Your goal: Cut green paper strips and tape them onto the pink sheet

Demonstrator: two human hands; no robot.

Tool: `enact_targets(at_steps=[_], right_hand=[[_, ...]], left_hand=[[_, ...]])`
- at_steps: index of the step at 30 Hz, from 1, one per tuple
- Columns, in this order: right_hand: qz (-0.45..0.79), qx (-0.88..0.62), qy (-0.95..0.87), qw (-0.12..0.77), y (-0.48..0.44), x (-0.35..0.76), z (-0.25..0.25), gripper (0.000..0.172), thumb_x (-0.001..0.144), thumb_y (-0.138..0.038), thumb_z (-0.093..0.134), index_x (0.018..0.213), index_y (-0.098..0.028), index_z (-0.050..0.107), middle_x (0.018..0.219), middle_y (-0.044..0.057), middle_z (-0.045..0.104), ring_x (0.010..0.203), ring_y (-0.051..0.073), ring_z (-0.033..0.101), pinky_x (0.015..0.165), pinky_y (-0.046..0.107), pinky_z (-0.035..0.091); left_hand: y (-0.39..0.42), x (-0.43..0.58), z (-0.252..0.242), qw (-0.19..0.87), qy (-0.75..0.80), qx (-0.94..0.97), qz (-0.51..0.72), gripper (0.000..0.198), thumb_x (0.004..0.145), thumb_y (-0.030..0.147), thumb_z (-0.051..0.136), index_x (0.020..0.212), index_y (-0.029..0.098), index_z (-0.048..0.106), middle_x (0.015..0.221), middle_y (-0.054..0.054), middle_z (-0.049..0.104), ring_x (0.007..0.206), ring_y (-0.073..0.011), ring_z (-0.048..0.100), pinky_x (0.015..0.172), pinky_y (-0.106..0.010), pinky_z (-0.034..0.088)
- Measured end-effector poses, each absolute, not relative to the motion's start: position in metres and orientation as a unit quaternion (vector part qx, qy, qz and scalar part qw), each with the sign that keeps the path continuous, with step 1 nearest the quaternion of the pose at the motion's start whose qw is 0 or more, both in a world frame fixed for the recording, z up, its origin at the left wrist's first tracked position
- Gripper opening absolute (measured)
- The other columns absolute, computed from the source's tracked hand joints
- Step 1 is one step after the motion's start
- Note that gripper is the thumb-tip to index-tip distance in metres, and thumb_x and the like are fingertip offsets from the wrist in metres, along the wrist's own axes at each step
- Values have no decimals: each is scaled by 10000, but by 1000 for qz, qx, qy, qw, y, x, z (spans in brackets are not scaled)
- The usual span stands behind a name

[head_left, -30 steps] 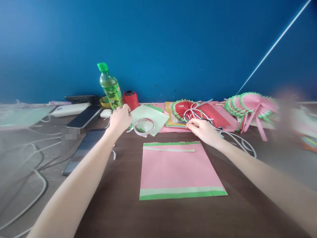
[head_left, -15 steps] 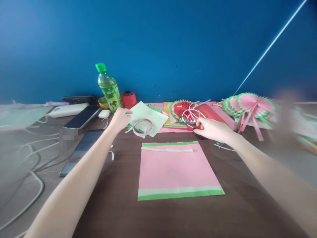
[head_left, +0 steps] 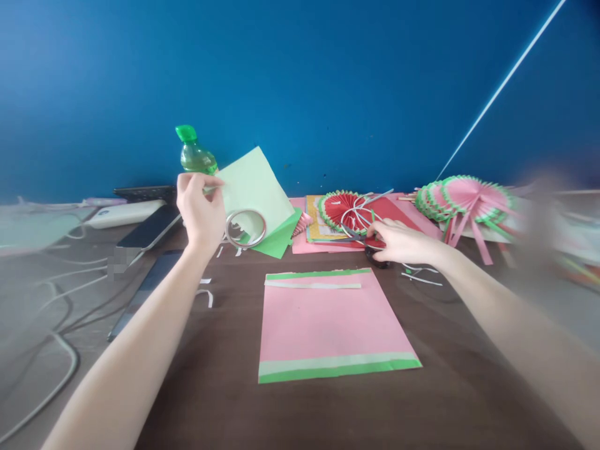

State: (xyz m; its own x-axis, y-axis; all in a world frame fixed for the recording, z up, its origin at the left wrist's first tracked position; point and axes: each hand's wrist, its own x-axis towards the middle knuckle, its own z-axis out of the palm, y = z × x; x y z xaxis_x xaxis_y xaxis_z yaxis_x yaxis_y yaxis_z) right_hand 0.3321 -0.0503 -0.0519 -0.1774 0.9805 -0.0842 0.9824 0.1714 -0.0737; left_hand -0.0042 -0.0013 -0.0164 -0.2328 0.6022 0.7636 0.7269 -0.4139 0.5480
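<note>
My left hand pinches a sheet of pale green paper by its left corner and holds it up at a tilt. A roll of tape is in front of the sheet's lower part, with darker green paper below. My right hand is closed on the handles of scissors, whose blades point left. Between my arms lies a flat pink sheet, edged in green and pale green, with a narrow white strip across its upper part.
A red pleated paper fan rests on stacked coloured paper at the back. More pink and green fans lie at right. Left are a green-capped bottle, phones and cables. A blue wall rises behind.
My left hand has lifted the pale green sheet up and left, uncovering darker green paper. The tape roll has shifted left. My right hand has closed around the scissors' handles.
</note>
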Motion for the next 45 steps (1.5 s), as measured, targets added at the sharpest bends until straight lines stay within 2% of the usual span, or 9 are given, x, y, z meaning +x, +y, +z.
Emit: enact_targets(at_steps=[4, 7, 11, 17, 22, 32, 37, 41, 45], right_hand=[[-4, 656, 754, 17, -53, 330, -54, 487, 655, -295, 522, 1120, -178, 436, 1000, 116, 496, 932, 288, 497, 715, 337, 406], [3, 656, 755, 16, -53, 328, -56, 480, 674, -264, 492, 1146, -191, 444, 994, 114, 491, 930, 292, 498, 722, 341, 404], [-5, 643, 765, 19, -50, 330, -59, 444, 677, -240, 482, 1118, -186, 492, 982, 118, 479, 947, 295, 491, 744, 345, 404], [-9, 650, 760, 20, -50, 331, -59, 439, 695, -271, 496, 1129, -208, 508, 951, 107, 477, 889, 293, 516, 742, 350, 409], [-29, 650, 759, 13, -52, 331, -55, 482, 719, -252, 488, 1198, -196, 486, 983, 109, 481, 818, 239, 569, 728, 319, 419], [-29, 664, 746, 25, -52, 330, -53, 474, 698, -247, 489, 1172, -251, 480, 1001, 84, 539, 914, 245, 568, 632, 283, 407], [-32, 645, 764, 8, -51, 331, -54, 400, 664, -151, 465, 1048, -245, 528, 902, 46, 587, 852, 211, 567, 598, 257, 386], [-43, 643, 764, -13, -54, 330, -51, 398, 669, -119, 430, 1030, -244, 540, 845, 24, 620, 746, 183, 572, 525, 244, 343], [-42, 633, 770, -62, -59, 327, -43, 413, 700, -153, 432, 1090, -243, 536, 851, 19, 628, 681, 163, 561, 517, 241, 341]], left_hand=[[-8, -3, -9, 81, -517, -600, -605, 244, 734, -19, 452, 754, 134, 641, 914, -66, 506, 845, -115, 503, 687, -223, 434], [-10, -1, -5, 89, -497, -609, -612, 266, 772, 5, 445, 745, 131, 677, 1003, -82, 546, 973, -140, 508, 819, -247, 421], [-9, 1, -5, 53, -490, -628, -602, 331, 806, 19, 392, 949, 125, 672, 1019, -51, 618, 951, -132, 545, 887, -262, 418], [-3, 8, -15, -96, -467, -631, -611, 363, 763, 68, 464, 1066, 190, 624, 991, -2, 618, 691, -70, 522, 703, -212, 482], [-7, 17, -17, -140, -487, -656, -559, 410, 708, 89, 491, 1050, 260, 641, 1022, -9, 538, 553, -35, 454, 538, -188, 451], [0, 9, -29, -93, -647, -689, -313, 347, 686, 114, 495, 963, 204, 685, 962, -62, 506, 568, -111, 477, 652, -293, 464], [2, 3, -33, -99, -627, -701, -326, 392, 686, 128, 448, 997, 208, 673, 1001, -54, 589, 437, -67, 392, 537, -260, 415], [2, 0, -30, -163, -598, -667, -414, 396, 653, 137, 444, 956, 206, 688, 727, -25, 621, 352, -60, 298, 392, -242, 293], [4, -2, -26, -247, -564, -616, -491, 379, 625, 134, 489, 935, 196, 696, 566, -11, 553, 407, -98, 433, 432, -246, 369]])
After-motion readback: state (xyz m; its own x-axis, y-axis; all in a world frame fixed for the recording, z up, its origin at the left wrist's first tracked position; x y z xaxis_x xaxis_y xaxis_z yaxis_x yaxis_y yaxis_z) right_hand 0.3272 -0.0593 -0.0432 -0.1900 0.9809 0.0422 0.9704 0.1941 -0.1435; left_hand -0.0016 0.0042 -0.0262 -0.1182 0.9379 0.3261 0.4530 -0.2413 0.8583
